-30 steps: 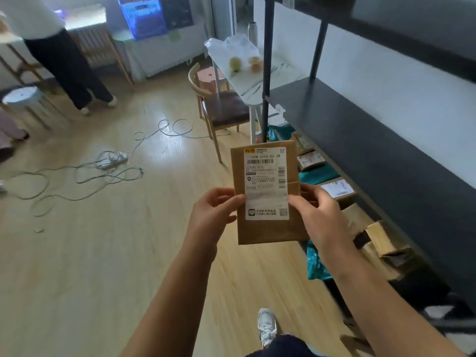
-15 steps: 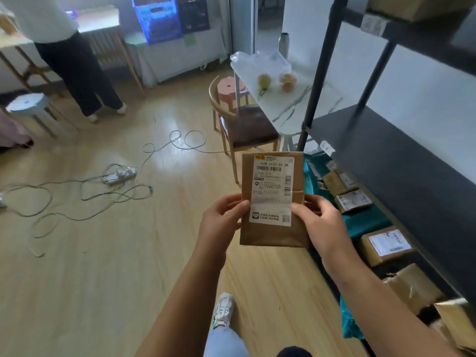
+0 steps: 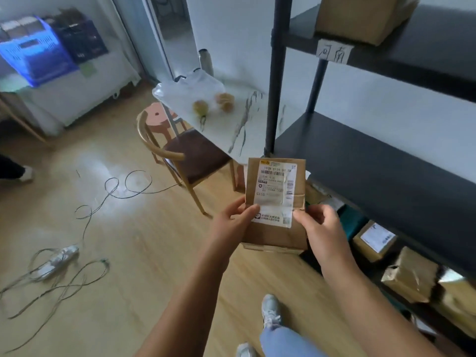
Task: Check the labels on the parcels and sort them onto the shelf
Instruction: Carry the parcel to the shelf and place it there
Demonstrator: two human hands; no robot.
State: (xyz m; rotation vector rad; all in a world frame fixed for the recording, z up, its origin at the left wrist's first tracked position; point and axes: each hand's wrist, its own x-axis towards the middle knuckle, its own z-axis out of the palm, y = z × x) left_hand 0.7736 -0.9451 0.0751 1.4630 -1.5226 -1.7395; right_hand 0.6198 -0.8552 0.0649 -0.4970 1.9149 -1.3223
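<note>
You hold one brown parcel label-up, left hand and right hand each in a closed grip on its sides, not yet shelved, while the shelf right of the grip awaits it and further parcels lie below.

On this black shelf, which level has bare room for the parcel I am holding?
The middle shelf board, between the black post and the wall, is bare. The top level has bare board right of the cardboard box above the paper tag. The bottom level is crowded with parcels. Both hands hold the brown parcel.
</note>
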